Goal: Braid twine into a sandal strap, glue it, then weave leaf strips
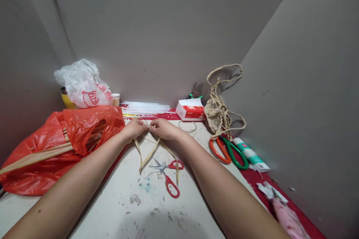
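My left hand (136,128) and my right hand (163,128) meet over the far part of the white table, fingertips closed in a pinch. Between them runs a tan strip of dried plant fibre (149,157), whose loose lengths hang below both hands. The exact spot where the fingers grip it is small and partly hidden. Just nearer to me lie small scissors (171,186) with red handles, their blades spread apart. One strand of the fibre hangs across the scissors. A thin loop of cord (191,127) rests beyond my right wrist.
At left, a red plastic bag (36,138) holds dried strips, with a white bag (86,87) behind. White sticks (146,107) and a red-and-white box (193,112) line the back wall. Braided rope (217,114), large scissors (235,157) and a glue tube (251,154) lie right.
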The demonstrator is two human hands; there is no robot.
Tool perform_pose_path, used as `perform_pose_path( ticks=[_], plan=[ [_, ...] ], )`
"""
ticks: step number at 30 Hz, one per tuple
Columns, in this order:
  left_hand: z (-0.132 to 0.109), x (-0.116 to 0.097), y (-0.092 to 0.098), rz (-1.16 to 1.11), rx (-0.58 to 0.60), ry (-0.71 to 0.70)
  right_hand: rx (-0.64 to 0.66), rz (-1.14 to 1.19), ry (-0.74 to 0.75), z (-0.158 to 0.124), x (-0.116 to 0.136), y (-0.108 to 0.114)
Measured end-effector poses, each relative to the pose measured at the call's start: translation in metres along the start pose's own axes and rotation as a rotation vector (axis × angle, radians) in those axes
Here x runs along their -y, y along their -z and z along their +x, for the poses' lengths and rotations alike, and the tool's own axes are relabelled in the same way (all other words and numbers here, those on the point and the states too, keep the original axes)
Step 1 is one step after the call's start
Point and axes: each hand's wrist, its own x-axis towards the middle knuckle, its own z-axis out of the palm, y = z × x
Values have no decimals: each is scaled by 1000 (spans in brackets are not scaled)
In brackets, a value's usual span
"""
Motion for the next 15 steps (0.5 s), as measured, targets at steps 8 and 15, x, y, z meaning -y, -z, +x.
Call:
perform_pose_path(
  ticks=[8,15],
  plan=[
    [2,1,0,16,15,-5,-37,-197,-30,-7,10,3],
    [0,-2,-2,-42,-12,9,-40,-240,-80,-15,21,11]
  ],
)
